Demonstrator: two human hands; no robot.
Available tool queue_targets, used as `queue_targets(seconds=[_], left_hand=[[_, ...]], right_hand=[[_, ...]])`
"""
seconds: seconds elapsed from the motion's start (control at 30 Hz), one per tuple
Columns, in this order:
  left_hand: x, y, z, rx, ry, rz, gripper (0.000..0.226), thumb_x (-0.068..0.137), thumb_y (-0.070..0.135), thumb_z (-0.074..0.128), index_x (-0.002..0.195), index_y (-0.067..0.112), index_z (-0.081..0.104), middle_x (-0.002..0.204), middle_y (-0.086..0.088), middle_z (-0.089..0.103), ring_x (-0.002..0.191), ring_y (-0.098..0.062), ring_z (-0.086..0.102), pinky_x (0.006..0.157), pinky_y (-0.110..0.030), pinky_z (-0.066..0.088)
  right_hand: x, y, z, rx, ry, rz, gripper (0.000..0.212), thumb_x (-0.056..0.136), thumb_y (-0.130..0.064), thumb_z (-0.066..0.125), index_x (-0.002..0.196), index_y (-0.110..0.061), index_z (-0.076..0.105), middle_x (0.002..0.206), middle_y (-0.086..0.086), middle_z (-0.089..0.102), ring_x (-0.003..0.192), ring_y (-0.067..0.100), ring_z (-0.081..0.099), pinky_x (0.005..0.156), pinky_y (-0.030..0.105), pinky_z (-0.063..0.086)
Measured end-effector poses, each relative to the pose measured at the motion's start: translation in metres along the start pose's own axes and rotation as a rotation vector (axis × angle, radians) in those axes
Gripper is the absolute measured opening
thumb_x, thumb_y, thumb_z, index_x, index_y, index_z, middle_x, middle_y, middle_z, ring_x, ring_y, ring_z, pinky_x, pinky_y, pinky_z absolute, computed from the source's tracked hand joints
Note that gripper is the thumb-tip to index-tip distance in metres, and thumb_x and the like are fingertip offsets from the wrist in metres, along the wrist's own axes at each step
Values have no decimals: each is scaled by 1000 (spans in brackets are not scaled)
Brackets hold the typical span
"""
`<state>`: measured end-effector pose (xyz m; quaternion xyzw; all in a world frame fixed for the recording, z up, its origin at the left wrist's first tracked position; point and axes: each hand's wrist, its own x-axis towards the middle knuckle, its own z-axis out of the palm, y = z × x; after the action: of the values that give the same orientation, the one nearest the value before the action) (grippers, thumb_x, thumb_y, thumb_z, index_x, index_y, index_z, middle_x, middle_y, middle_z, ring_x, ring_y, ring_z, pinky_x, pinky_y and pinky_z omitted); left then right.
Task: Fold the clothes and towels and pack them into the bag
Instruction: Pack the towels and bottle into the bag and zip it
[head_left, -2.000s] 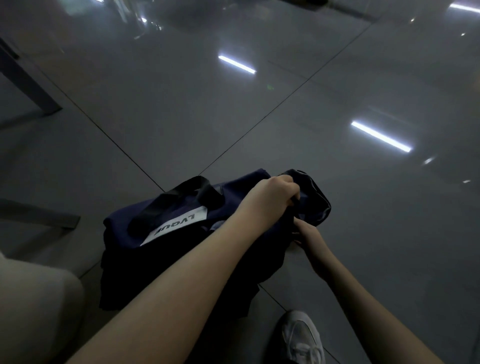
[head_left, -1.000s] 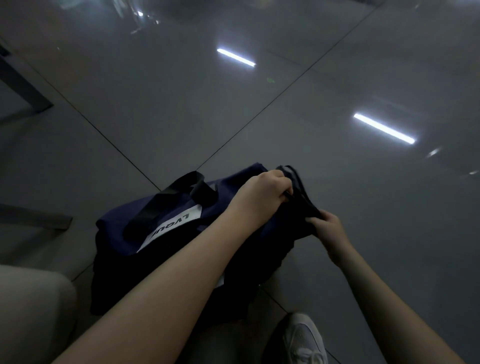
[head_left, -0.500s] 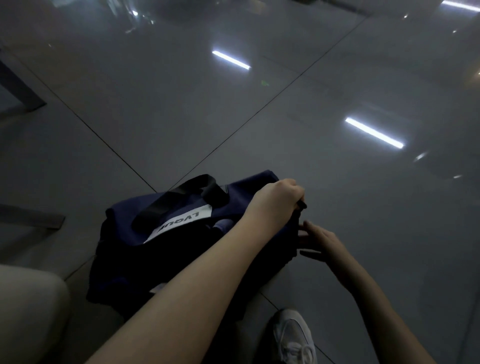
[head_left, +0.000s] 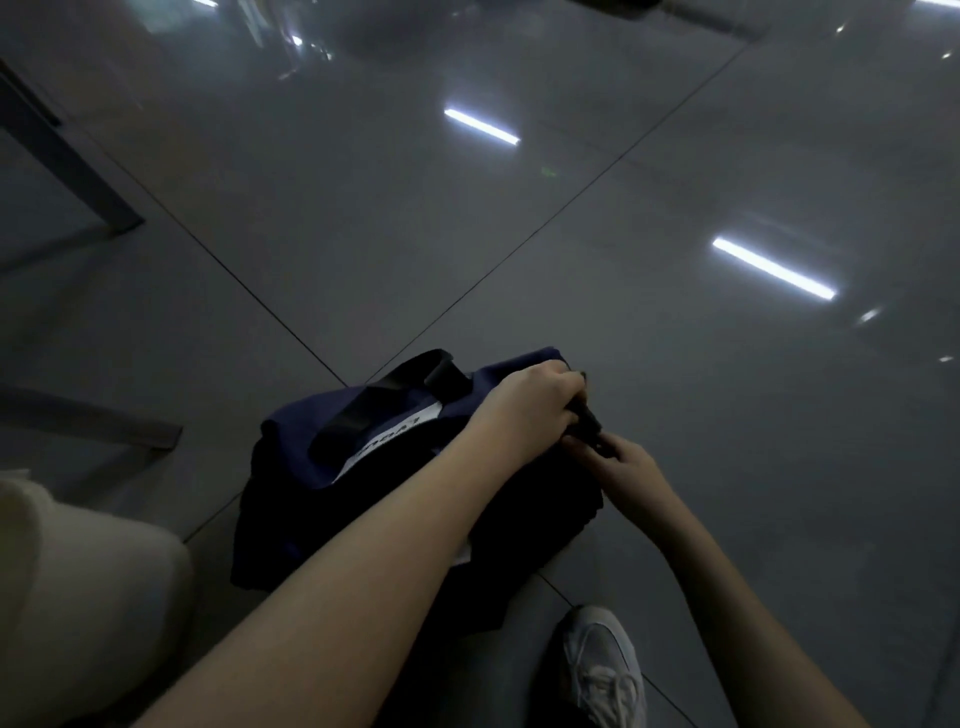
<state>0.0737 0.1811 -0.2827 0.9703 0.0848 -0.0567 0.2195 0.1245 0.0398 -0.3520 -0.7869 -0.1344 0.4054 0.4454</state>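
The glossy grey tiled floor (head_left: 675, 415) fills most of your view, with strip-light reflections (head_left: 774, 267) glaring off it and dark grout lines crossing just beyond the bag. A dark metal frame leg (head_left: 67, 161) slants across the upper left corner. At your lower left sits a cream, rounded shape (head_left: 78, 571), too dim to identify.

The navy bag (head_left: 311, 457) lies on the floor in front of you, slumped and soft, between the cream shape and your right arm. Your left forearm crosses over its near side.

Your left hand (head_left: 535, 395) is at the bag's far right end, fingers curled tight round a black piece (head_left: 589, 421) that sticks out there. Your right hand (head_left: 628, 467) is just below it, thumb and fingers pinched on the lower end of the same black piece. The two hands nearly touch.

Your white laced shoe (head_left: 602, 670) stands on the floor just beside the bag's near right corner. A black strap (head_left: 384, 400) arches over the bag's top, and a white label (head_left: 384, 441) with dark lettering lies partly under it. The lettering is too blurred to read.
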Motion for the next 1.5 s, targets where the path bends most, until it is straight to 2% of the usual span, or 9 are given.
queue_targets(seconds=[0.07, 0.17, 0.4, 0.7, 0.9, 1.07, 1.27, 1.37, 1.5], left_hand=[[-15, -11, -8, 83, -16, -15, 35, 92, 20, 55, 126, 11, 55, 127, -6, 52, 117, -23, 50, 94, -33, 41], [-46, -32, -16, 291, -41, -94, 47, 91, 33, 55, 133, 17, 44, 132, -3, 44, 123, -22, 42, 98, -34, 36], [-101, -73, -20, 489, -278, -373, 60, 87, 53, 54, 132, 17, 40, 131, -4, 44, 122, -24, 44, 95, -41, 39], [-108, -77, -6, 477, -210, -490, 26, 94, 9, 42, 119, 11, 50, 122, -6, 54, 113, -25, 54, 82, -37, 48], [-94, -61, -9, 421, -59, -355, 20, 93, 17, 45, 110, 12, 55, 117, -5, 56, 110, -25, 53, 74, -33, 40], [-102, -64, -3, 491, -222, -444, 39, 89, 30, 54, 124, 14, 47, 129, -6, 44, 122, -25, 41, 93, -38, 40], [-127, -85, 10, 314, -402, -814, 52, 94, 47, 47, 132, 11, 45, 132, -11, 47, 121, -29, 48, 98, -44, 38], [-130, -92, 26, 157, -509, -883, 49, 97, 43, 38, 131, 10, 50, 131, -13, 51, 117, -32, 51, 99, -45, 40], [-127, -89, 39, 75, -527, -862, 42, 96, 32, 44, 131, 10, 41, 134, -13, 46, 118, -33, 49, 99, -46, 42]], right_hand=[[4, 0, 3, -77, 101, 21, 25, 91, -35, 57, 99, -12, 66, 94, 10, 68, 87, 25, 65, 77, 41, 53], [6, -5, 7, -171, 188, 21, 32, 94, -29, 53, 75, -4, 58, 80, 16, 62, 76, 29, 58, 64, 34, 41], [0, -10, 5, -189, 256, -39, 36, 99, -27, 43, 70, -9, 51, 79, 13, 55, 65, 23, 50, 52, 30, 33], [-14, -11, -22, -209, 303, 5, 40, 101, -28, 38, 87, 4, 57, 98, 24, 58, 82, 28, 50, 69, 32, 34], [-20, -1, -70, -266, 511, 67, 50, 101, -35, 36, 115, 9, 57, 121, 30, 56, 110, 43, 51, 93, 44, 40], [-31, 5, -83, -243, 531, 168, 53, 101, -39, 32, 125, 5, 51, 127, 25, 52, 115, 41, 49, 93, 43, 40], [-30, 2, -70, -215, 528, 211, 54, 101, -39, 33, 128, 6, 47, 129, 27, 50, 115, 42, 49, 94, 43, 40], [-30, 3, -69, -203, 521, 235, 57, 100, -40, 36, 131, 7, 45, 132, 28, 48, 118, 42, 48, 95, 43, 40], [-36, 5, -67, -183, 546, 212, 57, 97, -39, 44, 135, 3, 41, 133, 23, 48, 118, 39, 48, 90, 39, 41]])
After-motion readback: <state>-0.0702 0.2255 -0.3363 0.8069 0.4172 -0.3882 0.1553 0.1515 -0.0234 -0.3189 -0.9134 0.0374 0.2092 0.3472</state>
